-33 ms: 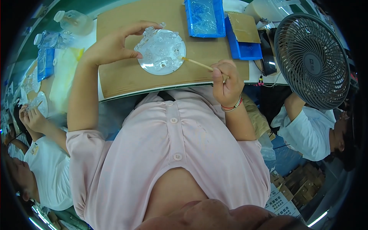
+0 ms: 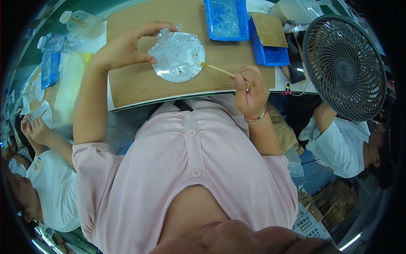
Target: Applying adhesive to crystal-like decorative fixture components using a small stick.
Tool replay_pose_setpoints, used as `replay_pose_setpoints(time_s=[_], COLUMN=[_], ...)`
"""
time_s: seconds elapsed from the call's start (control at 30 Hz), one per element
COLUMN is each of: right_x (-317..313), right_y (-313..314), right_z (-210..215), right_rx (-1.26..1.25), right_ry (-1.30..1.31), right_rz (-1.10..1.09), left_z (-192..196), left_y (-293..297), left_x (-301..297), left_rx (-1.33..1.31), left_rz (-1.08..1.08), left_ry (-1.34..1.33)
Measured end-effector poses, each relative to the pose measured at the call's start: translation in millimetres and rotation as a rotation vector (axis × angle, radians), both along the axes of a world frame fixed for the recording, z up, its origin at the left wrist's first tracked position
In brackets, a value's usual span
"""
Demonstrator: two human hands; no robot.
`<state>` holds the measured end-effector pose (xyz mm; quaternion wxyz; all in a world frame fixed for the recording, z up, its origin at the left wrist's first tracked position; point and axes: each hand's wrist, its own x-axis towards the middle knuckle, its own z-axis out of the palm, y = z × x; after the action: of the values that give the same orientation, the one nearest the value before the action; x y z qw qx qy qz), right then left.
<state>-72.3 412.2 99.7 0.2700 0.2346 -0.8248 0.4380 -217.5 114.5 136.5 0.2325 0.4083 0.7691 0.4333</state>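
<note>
**Stick working the clear disc, mid-job on the brown board**

I'm pinching the round clear plastic disc (image 2: 177, 57) at its nine o'clock edge with my left hand (image 2: 124, 46), thumb under and fingers arching over the top, and I'm tilting it up off the brown board (image 2: 135, 84) so the face is turned toward me. The disc is sitting near the middle of the board, carrying a cluster of small clear moulded pieces across its upper half.

My right hand (image 2: 249, 89) is clenched around a thin wooden stick (image 2: 215, 70), holding it like a pen, and the tip is touching the disc at about three o'clock on its rim. Whether it is pressing, spreading or picking, I cannot tell from here.

As for progress, I'm judging this one as partway: the pieces are crowding the upper part of the disc, while the lower part looks bare, so there seems to be more to go over. At one o'clock from the disc a blue tray (image 2: 226, 19) is holding more clear pieces, and a second blue tray (image 2: 264, 53) beside it is sitting under a sheet of brown card. That looks like stock waiting, though I cannot say which are finished.

A grey fan (image 2: 344, 67) is standing at three o'clock, and a neighbour's hands (image 2: 36, 127) are working at nine o'clock.
</note>
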Motion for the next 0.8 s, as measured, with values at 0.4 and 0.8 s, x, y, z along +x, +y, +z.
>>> replay_pose_setpoints(time_s=[0.4,0.8], right_x=[-2,-10], right_y=[-7,-3], right_z=[-2,-8], right_rx=[0.027,0.013], right_ry=[0.024,-0.006], right_rz=[-0.066,-0.092], left_z=[-10,-28], left_y=[4,10], left_x=[41,77], left_rx=[0.106,0.164], left_rz=[0.245,0.467], left_ry=[0.233,0.369])
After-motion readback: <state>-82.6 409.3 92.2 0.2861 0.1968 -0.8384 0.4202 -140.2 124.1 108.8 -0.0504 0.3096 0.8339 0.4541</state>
